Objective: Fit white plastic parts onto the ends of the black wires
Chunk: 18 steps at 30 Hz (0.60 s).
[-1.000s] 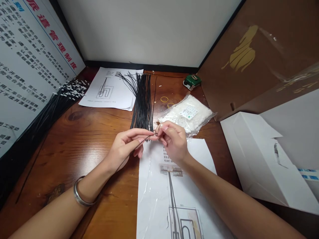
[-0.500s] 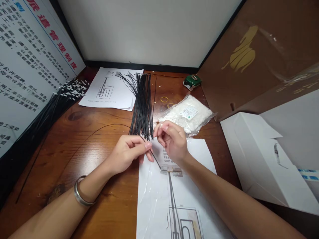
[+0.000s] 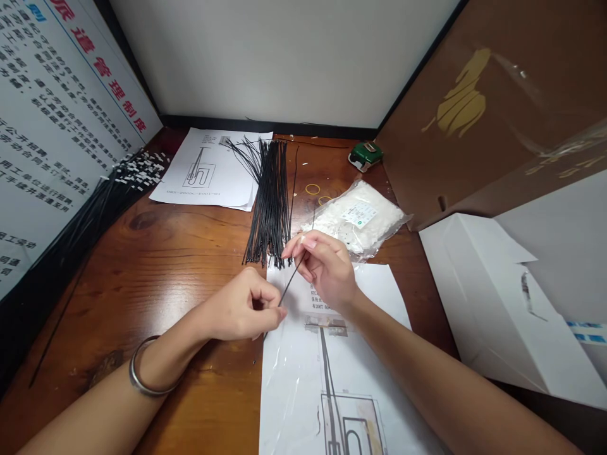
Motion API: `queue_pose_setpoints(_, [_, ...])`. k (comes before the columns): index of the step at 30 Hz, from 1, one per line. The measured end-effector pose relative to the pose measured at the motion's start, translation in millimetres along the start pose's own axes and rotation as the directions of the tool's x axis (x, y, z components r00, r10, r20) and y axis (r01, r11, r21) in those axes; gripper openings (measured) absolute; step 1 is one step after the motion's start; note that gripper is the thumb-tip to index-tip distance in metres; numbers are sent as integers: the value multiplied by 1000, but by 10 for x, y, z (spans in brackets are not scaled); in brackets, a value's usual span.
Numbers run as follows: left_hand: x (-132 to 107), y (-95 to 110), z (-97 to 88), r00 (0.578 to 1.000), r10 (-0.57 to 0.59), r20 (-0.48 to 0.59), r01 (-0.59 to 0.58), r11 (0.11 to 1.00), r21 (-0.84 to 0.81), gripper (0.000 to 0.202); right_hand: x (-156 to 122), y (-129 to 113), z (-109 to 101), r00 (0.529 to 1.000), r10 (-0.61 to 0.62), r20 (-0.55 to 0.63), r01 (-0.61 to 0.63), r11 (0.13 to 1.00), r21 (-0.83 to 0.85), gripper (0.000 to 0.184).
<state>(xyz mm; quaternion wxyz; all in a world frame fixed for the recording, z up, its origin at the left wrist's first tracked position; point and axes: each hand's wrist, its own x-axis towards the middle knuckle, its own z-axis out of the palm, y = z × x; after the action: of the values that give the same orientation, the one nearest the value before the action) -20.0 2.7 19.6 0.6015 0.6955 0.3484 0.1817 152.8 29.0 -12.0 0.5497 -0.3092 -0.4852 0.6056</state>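
Observation:
My left hand (image 3: 251,306) is closed, with thumb and forefinger pinching a thin black wire (image 3: 288,285). The wire slants up from this grip to the fingers of my right hand (image 3: 327,262) and seems to pass behind them. Those fingers are curled, with thumb and forefinger pressed together on a small white piece (image 3: 302,240), too small to make out fully. Just beyond both hands lies a bundle of black wires (image 3: 269,202). Under them is a printed drawing sheet (image 3: 289,379) in a clear cover.
A clear bag of small white parts (image 3: 374,205) lies behind my right hand, with a green tape measure (image 3: 365,155) farther back. Another drawing sheet (image 3: 175,183) is at the back left. Many white-tipped black wires (image 3: 109,196) lie along the left. A white box (image 3: 493,303) stands at right.
My left hand has turned and moved slightly down. The wire's end has swung from the drawing sheet up to my right hand, which has barely moved.

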Motion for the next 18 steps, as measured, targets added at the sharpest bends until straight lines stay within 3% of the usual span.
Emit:
queue_pose_setpoints(4, [4,-17,11,998,56,-2,-56,998,5,48,11,18,-10,1000,2,-18,-2,1000,23,23])
queue_pose_setpoints(7, [37,-16,33,987,28,-158,-34,999,-31,56,7,13,-4,1000,2,-4,-2,1000,31,23])
queue_pose_setpoints(10, [66,-2,55,964,-11,-264,4,1000,-28,48,-6,6,3,1000,-6,6,6,999,33,24])
queue_pose_setpoints(15, [72,16,48,967,-9,-256,10,1000,6,33,-25,5,15,999,17,36,-16,1000,-8,23])
queue_pose_setpoints(18, [47,-4,28,983,34,-180,-30,999,26,32,-8,19,12,999,-18,-37,18,1000,-3,22])
